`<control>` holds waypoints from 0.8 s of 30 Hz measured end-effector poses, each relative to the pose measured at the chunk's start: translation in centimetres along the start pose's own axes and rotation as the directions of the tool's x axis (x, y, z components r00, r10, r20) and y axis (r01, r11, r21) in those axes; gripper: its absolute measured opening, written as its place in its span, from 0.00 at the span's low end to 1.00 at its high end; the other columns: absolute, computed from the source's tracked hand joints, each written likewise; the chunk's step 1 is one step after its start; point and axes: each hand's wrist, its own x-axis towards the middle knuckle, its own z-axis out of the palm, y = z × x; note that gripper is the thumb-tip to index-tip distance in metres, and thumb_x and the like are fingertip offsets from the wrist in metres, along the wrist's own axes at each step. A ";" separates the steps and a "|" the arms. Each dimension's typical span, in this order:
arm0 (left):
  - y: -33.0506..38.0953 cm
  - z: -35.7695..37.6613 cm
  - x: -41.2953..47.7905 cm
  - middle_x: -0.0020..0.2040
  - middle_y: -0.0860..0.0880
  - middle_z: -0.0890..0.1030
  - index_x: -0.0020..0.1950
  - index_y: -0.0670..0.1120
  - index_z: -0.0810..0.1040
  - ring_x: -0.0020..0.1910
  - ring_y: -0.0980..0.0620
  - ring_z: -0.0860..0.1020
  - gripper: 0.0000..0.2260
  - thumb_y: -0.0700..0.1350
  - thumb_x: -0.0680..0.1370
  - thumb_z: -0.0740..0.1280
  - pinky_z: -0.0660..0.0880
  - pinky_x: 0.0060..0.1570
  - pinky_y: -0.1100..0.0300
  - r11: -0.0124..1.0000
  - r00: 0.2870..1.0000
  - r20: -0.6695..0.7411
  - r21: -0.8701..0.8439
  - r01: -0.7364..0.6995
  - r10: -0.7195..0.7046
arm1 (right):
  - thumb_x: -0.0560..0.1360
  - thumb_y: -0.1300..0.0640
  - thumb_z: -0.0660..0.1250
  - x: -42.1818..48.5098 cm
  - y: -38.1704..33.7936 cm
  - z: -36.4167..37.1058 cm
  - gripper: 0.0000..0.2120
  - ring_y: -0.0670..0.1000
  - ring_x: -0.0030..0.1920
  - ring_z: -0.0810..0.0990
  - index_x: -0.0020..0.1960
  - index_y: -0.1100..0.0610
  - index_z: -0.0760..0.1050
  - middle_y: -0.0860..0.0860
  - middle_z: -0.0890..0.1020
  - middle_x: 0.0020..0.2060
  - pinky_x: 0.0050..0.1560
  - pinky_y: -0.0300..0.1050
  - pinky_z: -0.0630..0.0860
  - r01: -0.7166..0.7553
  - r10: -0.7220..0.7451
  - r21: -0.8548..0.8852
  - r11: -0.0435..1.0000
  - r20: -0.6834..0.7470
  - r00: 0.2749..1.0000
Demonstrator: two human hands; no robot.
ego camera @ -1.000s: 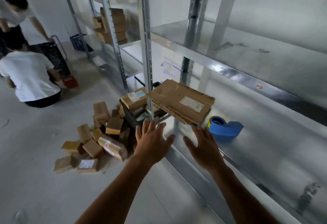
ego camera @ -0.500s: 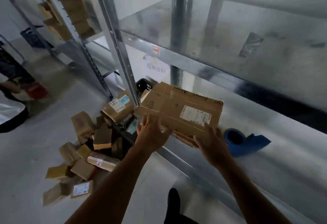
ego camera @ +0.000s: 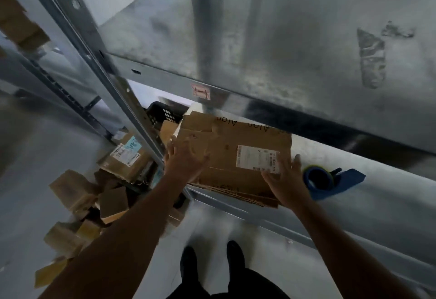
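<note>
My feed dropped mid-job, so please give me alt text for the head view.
The left hand and right hand lie flat, fingers straight, on a stack of flattened cardboard boxes on the lower metal shelf. A blue tape dispenser sits on the shelf just right of the stack; small cardboard parcels are heaped on the floor to the left.

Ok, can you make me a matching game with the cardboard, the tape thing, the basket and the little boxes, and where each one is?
1. flat cardboard
2. tape holder
3. basket
4. little boxes

A. heaped on the floor
B. blue, on the shelf, right of the cardboard
C. black, just left of the cardboard
D. under the left hand and right hand

Pairs: 1-D, 2-B, 3-C, 4-A
</note>
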 end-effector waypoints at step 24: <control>-0.9 -4.6 -1.2 0.67 0.45 0.75 0.76 0.57 0.63 0.59 0.44 0.80 0.42 0.65 0.67 0.76 0.81 0.53 0.43 0.565 0.940 0.238 -0.823 0.061 0.244 | 0.72 0.39 0.71 -6.3 -4.2 -0.3 0.31 0.54 0.60 0.81 0.71 0.51 0.70 0.53 0.81 0.60 0.63 0.59 0.79 -0.102 0.383 0.744 0.660 -0.216 0.898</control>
